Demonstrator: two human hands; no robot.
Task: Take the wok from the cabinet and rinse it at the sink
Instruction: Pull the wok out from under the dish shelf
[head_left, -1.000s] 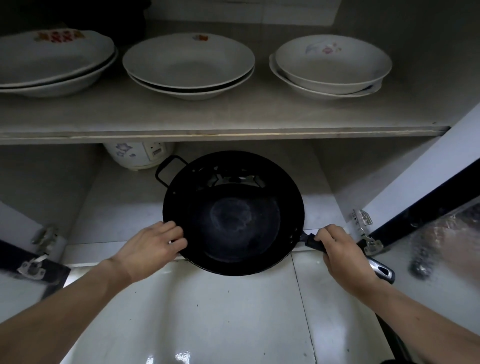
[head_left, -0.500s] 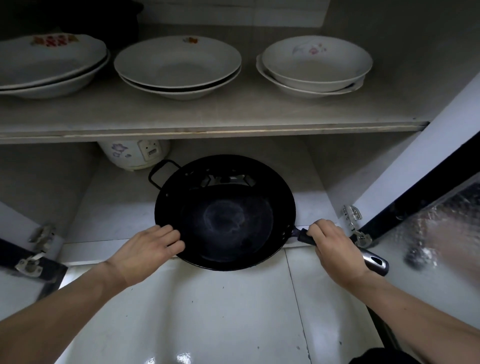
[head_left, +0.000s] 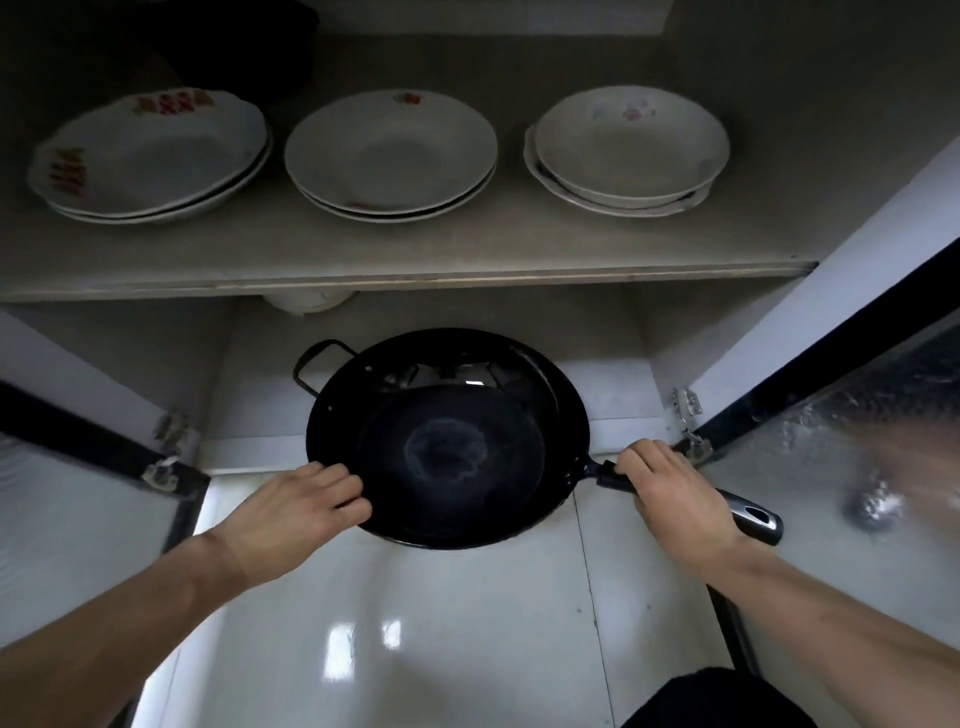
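**Wok at the cabinet threshold, held in both hands**

Wok (head_left: 448, 441), black and round, sat half out of the lower compartment of the cabinet (head_left: 675, 332), its near rim over the glossy white floor (head_left: 467, 623) and its far rim inside the opening. A small loop handle (head_left: 317, 361) projected from the far left of the rim; a long handle (head_left: 748, 514), black with a metal end, ran out to the right. The right hand (head_left: 670, 488) was wrapped around the long handle close to the pan body, fingers curled over it. The left hand (head_left: 296, 506) gripped the near left rim, fingertips hooked over the edge into the bowl. Whether the pan base rested on the cabinet floor or was already lifted could not be told.

Above, a shelf (head_left: 405, 270) carried three stacks of white plates (head_left: 389, 150). A white appliance (head_left: 306, 301) showed partly under the shelf edge, behind the wok. Both cabinet doors (head_left: 810, 374) stood open to either side.

Step in hand, as judged: withdrawal of the wok from the cabinet, the first part of the task; rinsing was not yet begun, and no sink was in view. The next move would call for a level lift clear of the shelf edge and the right door hinge (head_left: 685, 415).
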